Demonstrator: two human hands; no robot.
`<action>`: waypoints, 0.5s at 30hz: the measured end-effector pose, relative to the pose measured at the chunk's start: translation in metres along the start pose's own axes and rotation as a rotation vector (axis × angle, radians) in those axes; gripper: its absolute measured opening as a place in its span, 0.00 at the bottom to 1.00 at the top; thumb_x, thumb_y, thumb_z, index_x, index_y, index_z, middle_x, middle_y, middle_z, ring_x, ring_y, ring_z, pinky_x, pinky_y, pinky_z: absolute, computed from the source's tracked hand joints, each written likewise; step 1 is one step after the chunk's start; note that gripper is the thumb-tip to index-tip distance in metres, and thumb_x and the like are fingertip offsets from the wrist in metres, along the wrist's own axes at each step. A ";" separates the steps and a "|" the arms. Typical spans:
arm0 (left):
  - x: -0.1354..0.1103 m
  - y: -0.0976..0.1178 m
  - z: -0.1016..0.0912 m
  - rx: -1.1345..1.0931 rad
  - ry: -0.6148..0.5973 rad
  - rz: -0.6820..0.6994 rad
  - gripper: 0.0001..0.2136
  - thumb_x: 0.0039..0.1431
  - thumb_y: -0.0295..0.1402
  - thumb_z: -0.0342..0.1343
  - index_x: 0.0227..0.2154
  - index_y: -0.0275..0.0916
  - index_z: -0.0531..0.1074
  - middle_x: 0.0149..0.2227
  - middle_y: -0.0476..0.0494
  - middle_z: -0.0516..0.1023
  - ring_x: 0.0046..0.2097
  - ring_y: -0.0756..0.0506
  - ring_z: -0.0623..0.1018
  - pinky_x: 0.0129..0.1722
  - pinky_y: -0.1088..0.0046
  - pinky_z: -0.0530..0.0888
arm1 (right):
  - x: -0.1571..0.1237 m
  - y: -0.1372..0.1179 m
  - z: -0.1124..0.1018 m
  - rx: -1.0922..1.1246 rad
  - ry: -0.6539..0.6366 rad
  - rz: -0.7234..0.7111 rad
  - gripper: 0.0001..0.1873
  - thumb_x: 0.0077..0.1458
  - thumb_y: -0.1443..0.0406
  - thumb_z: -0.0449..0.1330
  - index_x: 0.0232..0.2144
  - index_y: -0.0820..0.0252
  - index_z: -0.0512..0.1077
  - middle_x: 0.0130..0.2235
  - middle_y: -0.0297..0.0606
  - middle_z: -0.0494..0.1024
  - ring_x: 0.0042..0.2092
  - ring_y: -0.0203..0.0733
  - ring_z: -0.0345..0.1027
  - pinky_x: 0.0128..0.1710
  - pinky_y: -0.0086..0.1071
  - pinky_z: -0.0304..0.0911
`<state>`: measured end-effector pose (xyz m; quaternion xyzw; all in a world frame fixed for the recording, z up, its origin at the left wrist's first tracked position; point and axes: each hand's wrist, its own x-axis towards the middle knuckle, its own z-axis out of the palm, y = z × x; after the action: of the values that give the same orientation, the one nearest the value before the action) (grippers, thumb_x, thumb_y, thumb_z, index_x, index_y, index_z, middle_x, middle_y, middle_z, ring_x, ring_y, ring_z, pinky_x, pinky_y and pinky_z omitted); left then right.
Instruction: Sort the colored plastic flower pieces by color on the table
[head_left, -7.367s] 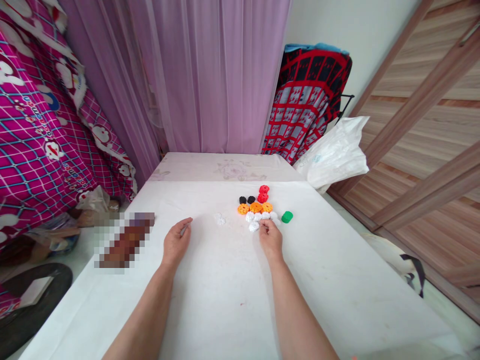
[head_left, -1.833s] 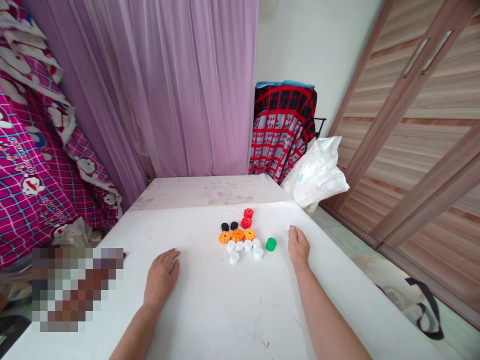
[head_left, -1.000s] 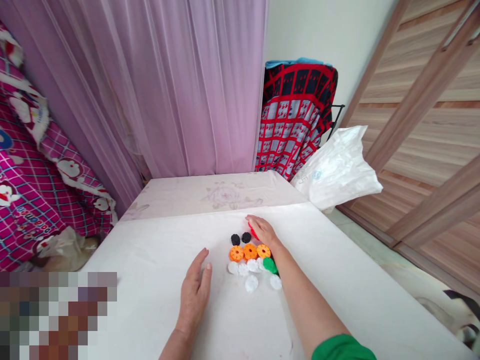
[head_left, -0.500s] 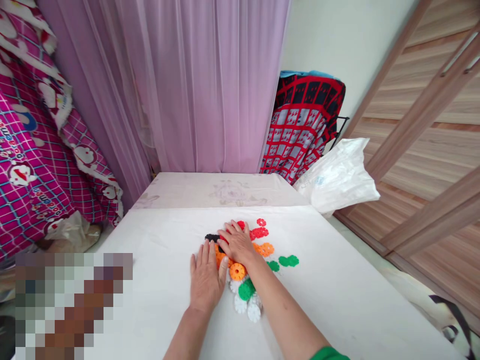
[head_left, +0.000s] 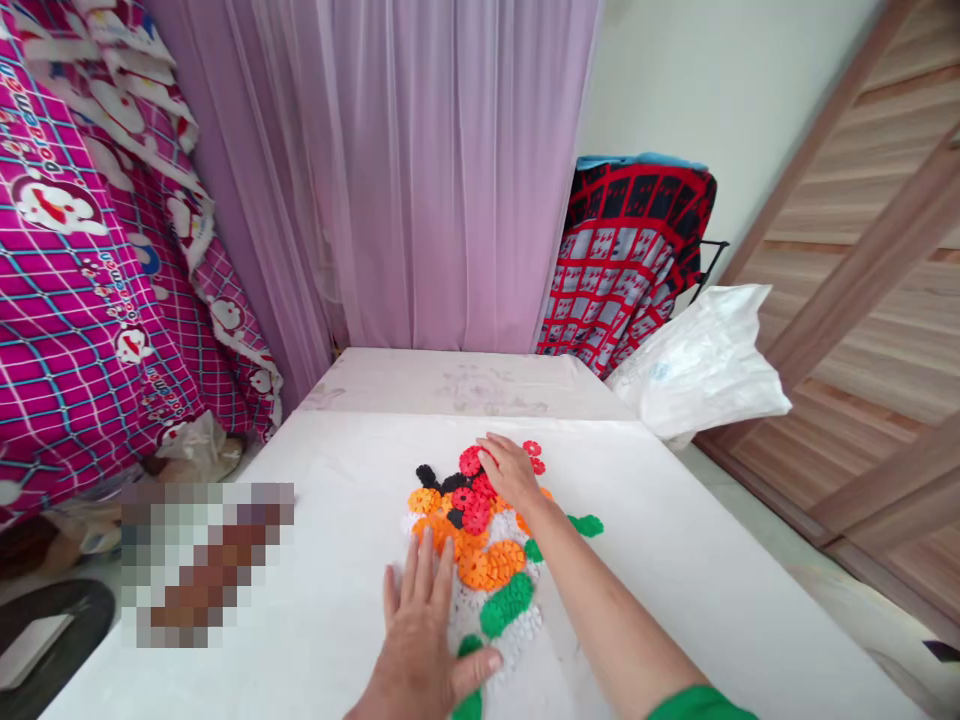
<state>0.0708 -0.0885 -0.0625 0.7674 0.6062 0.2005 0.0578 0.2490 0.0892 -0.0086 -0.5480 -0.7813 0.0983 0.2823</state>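
Observation:
A spread of small flat plastic discs lies on the white table (head_left: 675, 560): red discs (head_left: 471, 505), orange discs (head_left: 491, 563), black discs (head_left: 439, 480), green discs (head_left: 507, 605) and white discs (head_left: 525, 632). My right hand (head_left: 510, 470) lies flat on the far end of the spread, fingers stretched over the red ones. Nearer to me, my left hand (head_left: 420, 645) rests flat and spread at the left edge of the pile, thumb touching a green disc.
A white plastic bag (head_left: 697, 365) hangs over the table's far right corner. A red patterned cloth (head_left: 626, 260) drapes a stand behind it. Lilac curtains (head_left: 420, 170) hang at the back, pink bedding (head_left: 82, 270) at the left, wooden wardrobe doors (head_left: 870, 290) at the right.
The neat stacks of discs have been knocked down and smeared into a loose spread. My right hand moved to its far end; my left hand slid back toward me.

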 end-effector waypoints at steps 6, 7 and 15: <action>0.025 0.010 0.000 0.078 -0.105 0.002 0.52 0.40 0.63 0.55 0.66 0.41 0.48 0.68 0.30 0.47 0.67 0.25 0.49 0.60 0.34 0.44 | 0.021 -0.011 0.015 -0.076 -0.210 -0.034 0.19 0.60 0.54 0.51 0.49 0.49 0.73 0.56 0.39 0.71 0.58 0.47 0.61 0.58 0.45 0.53; 0.035 0.007 0.000 0.083 -0.089 0.006 0.51 0.42 0.63 0.54 0.66 0.39 0.49 0.68 0.28 0.48 0.67 0.25 0.50 0.61 0.35 0.44 | 0.020 -0.016 0.016 -0.055 -0.223 -0.080 0.17 0.59 0.54 0.54 0.46 0.49 0.75 0.54 0.38 0.73 0.56 0.46 0.62 0.57 0.44 0.54; 0.084 -0.025 0.004 0.148 0.165 -0.021 0.42 0.54 0.56 0.50 0.65 0.33 0.51 0.66 0.25 0.53 0.66 0.30 0.55 0.61 0.45 0.54 | 0.003 -0.029 -0.007 0.334 -0.387 0.028 0.14 0.52 0.62 0.60 0.42 0.51 0.77 0.42 0.31 0.80 0.43 0.40 0.73 0.45 0.31 0.66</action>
<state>0.0649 -0.0015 -0.0542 0.7441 0.6301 0.2170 -0.0470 0.2289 0.0796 0.0117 -0.4753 -0.7862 0.3329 0.2125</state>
